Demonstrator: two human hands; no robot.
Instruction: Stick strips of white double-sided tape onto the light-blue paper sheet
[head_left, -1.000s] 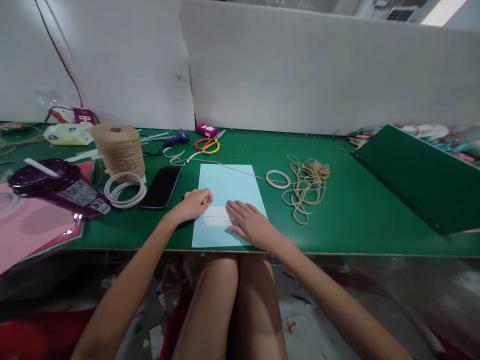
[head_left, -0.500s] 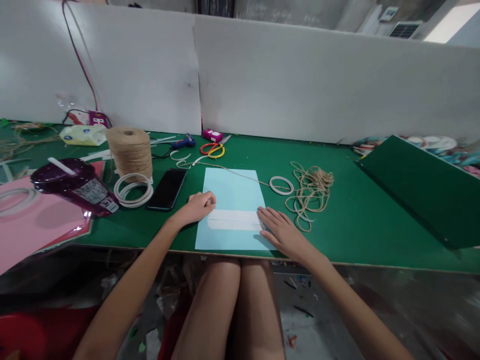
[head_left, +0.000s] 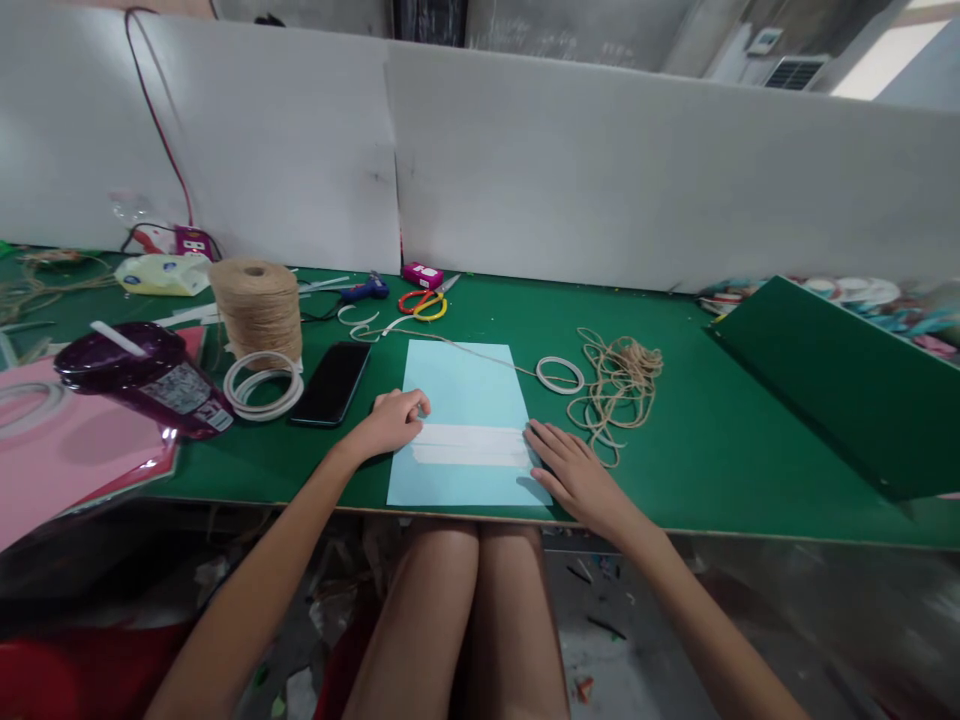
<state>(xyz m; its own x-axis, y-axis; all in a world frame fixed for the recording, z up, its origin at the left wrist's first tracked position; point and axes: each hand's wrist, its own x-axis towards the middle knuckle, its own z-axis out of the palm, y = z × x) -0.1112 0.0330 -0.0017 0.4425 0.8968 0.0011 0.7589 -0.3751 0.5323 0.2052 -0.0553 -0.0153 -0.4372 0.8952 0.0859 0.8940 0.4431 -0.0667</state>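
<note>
A light-blue sheet of paper (head_left: 469,385) lies on the green table, with two white strips (head_left: 472,446) running across its lower half, one above the other. At the left end of the upper strip rests my left hand (head_left: 390,420), its fingers curled in; whatever they may pinch is hidden. My right hand (head_left: 574,475) lies flat at the sheet's right edge, fingers stretched out, with the fingertips by the strips' right ends. Above it on the table is a white ring (head_left: 559,376), beside a tangle of brown twine (head_left: 628,372).
Left of the sheet are a black phone (head_left: 331,383), white rings (head_left: 262,388), a twine spool (head_left: 256,312) and a purple cup (head_left: 150,375) lying on pink sheets (head_left: 82,450). Scissors (head_left: 426,303) and a blue glue gun (head_left: 366,288) lie behind. A green board (head_left: 847,390) leans at right.
My right hand has slid a little to the right, uncovering more of the strips' right ends. My left hand stays nearly in place. The view has shifted slightly.
</note>
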